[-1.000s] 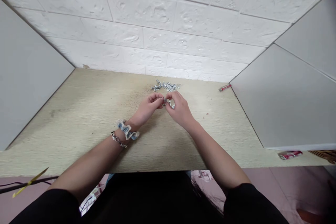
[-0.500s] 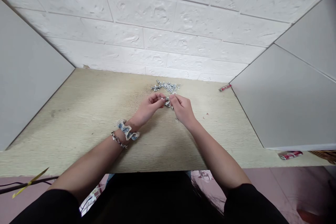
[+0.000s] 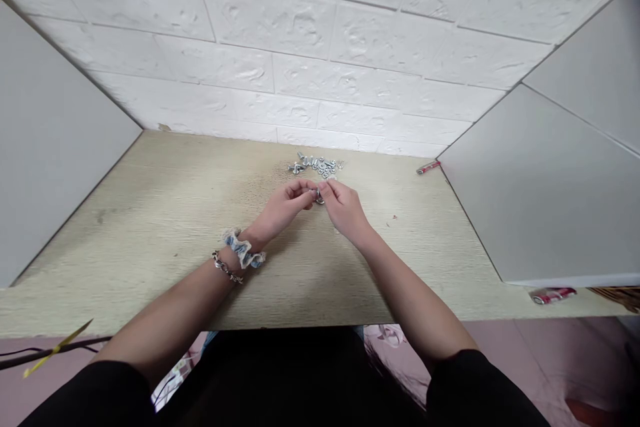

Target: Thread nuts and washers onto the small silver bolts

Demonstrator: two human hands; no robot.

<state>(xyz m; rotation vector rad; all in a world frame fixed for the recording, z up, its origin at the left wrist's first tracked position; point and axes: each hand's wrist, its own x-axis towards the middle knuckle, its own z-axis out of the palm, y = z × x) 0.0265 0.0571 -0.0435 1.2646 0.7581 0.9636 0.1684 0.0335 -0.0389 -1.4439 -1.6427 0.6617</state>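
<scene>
In the head view, the person's two bare hands meet above the middle of the pale, wood-grained desk (image 3: 170, 220), fingertips close together. The left hand (image 3: 294, 203) is curled, its thumb and fingers pinching a small silver metal fastener (image 3: 320, 197); the right hand (image 3: 345, 211) comes in from the other side and grips at the same spot between thumb and bent forefinger. The fastener sits between the two sets of fingertips, mostly covered, so its exact shape, and whether it is one part or several, cannot be told. Just beyond the fingertips lies a loose cluster of silver metal bolts, nuts and washers (image 3: 315, 165), bolts mostly toward the left hand's side, rings and nuts toward the right. Behind the left hand, on its wrist, are a blue and cream ruffled fabric scrunchie (image 3: 243, 249) and a silver chain bracelet (image 3: 226, 267). Well to the right of the right hand and farther from the person, a red and silver cylinder (image 3: 429, 167) lies by the grey side panel (image 3: 530, 193); a second red and silver cylinder (image 3: 553, 296) lies nearer the person, farther right. A white brick-patterned wall (image 3: 300, 73) rises beyond the hands.
</scene>
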